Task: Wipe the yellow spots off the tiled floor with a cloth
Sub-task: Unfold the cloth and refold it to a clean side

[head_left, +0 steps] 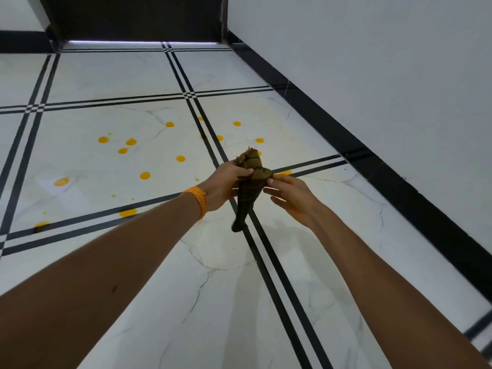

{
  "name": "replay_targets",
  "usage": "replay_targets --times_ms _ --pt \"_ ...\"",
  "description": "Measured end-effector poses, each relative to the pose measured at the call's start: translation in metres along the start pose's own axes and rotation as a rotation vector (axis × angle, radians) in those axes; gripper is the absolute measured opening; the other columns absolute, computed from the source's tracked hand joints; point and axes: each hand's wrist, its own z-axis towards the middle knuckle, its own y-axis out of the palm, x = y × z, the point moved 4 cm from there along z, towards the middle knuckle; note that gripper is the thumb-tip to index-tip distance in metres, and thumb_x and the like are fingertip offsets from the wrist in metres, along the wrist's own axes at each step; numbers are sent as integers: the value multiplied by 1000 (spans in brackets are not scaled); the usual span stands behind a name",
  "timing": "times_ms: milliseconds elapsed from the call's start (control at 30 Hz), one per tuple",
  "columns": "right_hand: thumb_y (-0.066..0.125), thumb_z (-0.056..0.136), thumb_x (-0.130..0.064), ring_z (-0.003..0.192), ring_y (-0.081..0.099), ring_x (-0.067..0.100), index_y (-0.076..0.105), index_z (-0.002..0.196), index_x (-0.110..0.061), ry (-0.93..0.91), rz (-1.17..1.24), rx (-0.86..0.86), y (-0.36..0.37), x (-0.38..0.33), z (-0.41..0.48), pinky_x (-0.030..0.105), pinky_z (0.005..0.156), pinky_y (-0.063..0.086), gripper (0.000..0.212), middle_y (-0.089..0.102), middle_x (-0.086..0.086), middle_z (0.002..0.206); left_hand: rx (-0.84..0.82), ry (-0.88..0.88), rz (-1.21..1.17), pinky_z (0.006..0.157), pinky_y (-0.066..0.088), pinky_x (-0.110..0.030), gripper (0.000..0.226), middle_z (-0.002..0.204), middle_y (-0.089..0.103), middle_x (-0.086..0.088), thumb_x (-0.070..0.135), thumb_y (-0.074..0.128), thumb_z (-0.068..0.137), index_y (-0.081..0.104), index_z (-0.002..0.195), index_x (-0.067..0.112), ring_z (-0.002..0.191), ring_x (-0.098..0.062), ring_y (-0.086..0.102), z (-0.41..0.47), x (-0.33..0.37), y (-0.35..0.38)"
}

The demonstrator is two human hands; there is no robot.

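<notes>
A dark olive checked cloth (pixel 249 182) hangs bunched in the air above the white marble tiled floor (pixel 218 288). My left hand (pixel 226 182), with an orange thread band on its wrist, grips the cloth's upper part. My right hand (pixel 291 194) touches the cloth's right side with its fingertips, fingers spread. Several yellow spots (pixel 145 175) dot the tiles ahead and to the left, beyond my hands. One yellow spot (pixel 285 172) lies on the black line just past my right hand. The cloth's lower tip dangles over the black double line.
A white wall (pixel 372 75) with a black skirting board (pixel 399 182) runs along the right. A dark door (pixel 138 17) stands at the far end. Black double lines (pixel 279 288) cross the floor. A faint yellowish smear marks the tile near the far right spots.
</notes>
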Motion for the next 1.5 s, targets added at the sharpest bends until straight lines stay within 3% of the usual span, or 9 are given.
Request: replay_targets --times_ms 233,400,467,667,867,1033,1167,1333,1500 --pt "81 84 -11 72 75 16 72 85 -11 -169 -214 302 9 -5 -4 23 69 57 10 76 6 84 232 45 -62 87 59 -38 26 114 72 -12 7 61 94 64 120 9 106 -27 69 -5 5 -18" --pt "81 81 -1 70 74 15 71 96 -10 -184 -112 428 23 -10 -4 20 64 58 21 75 9 85 235 58 -118 84 61 -41 24 112 73 -14 4 61 94 64 118 6 99 -26 72 -9 6 -9" --pt "79 79 3 65 66 16 66 97 -12 -97 31 377 28 -8 -4 23 66 55 26 71 9 81 195 71 -128 76 62 -38 27 110 73 -13 2 59 95 62 121 7 95 -24 73 -11 8 -3" --pt "71 80 4 63 49 16 68 94 -1 128 268 293 27 4 -5 23 61 44 15 62 15 82 216 72 -128 89 59 -45 28 113 73 -15 4 61 93 62 121 9 103 -29 72 -12 6 1" --pt "72 92 -21 106 70 17 71 100 -18 183 285 90 26 9 -5 33 89 45 9 78 4 105 184 65 -139 94 57 -44 30 115 72 -12 4 60 93 62 123 10 106 -26 70 -12 2 3" --pt "68 96 -12 100 74 21 65 111 -14 45 165 116 28 10 -8 35 92 49 16 74 14 117 218 59 -159 93 58 -47 27 116 72 -13 4 61 94 62 120 11 107 -27 70 -13 2 -3" --pt "73 91 -10 88 73 20 70 110 -8 -107 -268 380 17 -2 -5 28 85 52 20 73 10 104 308 84 -97 79 62 -38 16 104 72 -9 2 58 96 64 104 14 97 -24 71 -11 -2 -12" --pt "65 96 -13 83 67 27 71 93 -8 -391 -1161 530 34 -34 -15 39 77 56 8 71 9 87 501 145 230 85 57 -33 33 108 67 -8 6 54 92 61 124 11 99 -24 65 -18 -15 -21" --pt "51 103 -12 70 60 26 55 94 -11 -522 -1270 473 41 -59 -18 40 70 52 10 61 4 74 547 178 325 70 52 -29 27 100 64 -7 13 61 90 57 117 12 88 -21 62 -26 -13 -25"
